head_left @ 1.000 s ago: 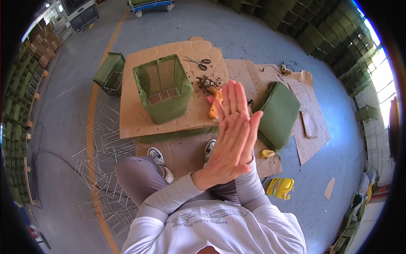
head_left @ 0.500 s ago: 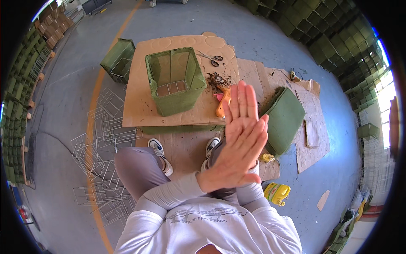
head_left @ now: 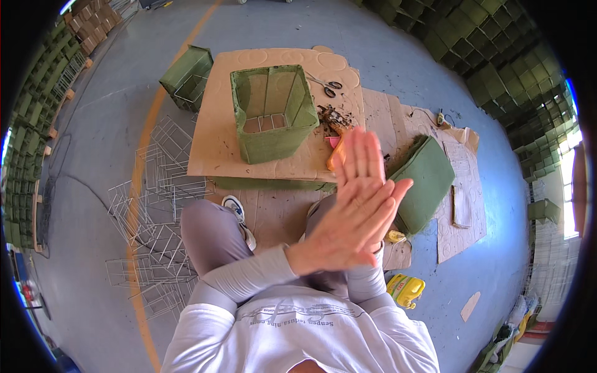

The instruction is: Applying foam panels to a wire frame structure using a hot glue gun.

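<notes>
Above the lap, in front of the chest, the two hands are pressed together palm to palm and crossed at a slant: the left hand lies in front with its fingers straight and stretched up to the right, while the right hand stands behind it with its fingers pointing upward. Nothing is held — both sets of fingers are flat and extended, closed against each other rather than around any object, as hands are when rubbed or dusted off. Just beyond the fingertips an orange tool is partly hidden by the right hand; what kind it is cannot be told. Further out, a green fabric-covered box frame is set upright and open-topped in the middle of a cardboard sheet spread on the floor, probably so that a clean, flat working surface is kept under it. Scissors and a small heap of dark scraps are laid just beside the frame on its right, within easy reach. A folded green fabric piece rests on further cardboard to the right, apart from the frame. Bare wire frames are piled on the concrete floor to the left, and another green box lies near the cardboard's far left corner. A yellow container lies by the right knee.
</notes>
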Demonstrator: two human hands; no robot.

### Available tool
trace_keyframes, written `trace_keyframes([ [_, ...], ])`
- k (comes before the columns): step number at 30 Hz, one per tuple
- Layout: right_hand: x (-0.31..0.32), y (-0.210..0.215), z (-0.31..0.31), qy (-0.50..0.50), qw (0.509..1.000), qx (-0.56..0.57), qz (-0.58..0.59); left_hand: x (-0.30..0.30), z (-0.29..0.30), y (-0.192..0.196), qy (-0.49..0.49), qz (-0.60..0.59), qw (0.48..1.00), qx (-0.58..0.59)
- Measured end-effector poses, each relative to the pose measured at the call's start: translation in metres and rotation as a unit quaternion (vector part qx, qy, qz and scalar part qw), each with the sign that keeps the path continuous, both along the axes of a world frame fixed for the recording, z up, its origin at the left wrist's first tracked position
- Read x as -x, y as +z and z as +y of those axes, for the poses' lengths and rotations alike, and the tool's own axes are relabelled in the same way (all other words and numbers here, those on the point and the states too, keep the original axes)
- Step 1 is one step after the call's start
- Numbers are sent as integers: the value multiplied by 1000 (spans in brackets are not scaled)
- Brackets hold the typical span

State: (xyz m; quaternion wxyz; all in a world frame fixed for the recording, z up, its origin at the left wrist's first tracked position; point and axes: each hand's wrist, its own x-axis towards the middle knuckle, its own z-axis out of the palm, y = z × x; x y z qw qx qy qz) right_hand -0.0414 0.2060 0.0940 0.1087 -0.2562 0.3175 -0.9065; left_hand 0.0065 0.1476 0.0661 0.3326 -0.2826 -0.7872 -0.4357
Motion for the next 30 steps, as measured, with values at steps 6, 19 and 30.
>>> trace_keyframes([
  [6,-56,-49,-8,92,982,-162,9,19,-99,17,127,-49,991,-13],
  [19,79,-24,-39,-280,553,-374,690,22,-186,-4,234,165,889,357],
  [30,89,-27,-55,-308,562,-370,672,38,-191,-7,254,206,882,340],
])
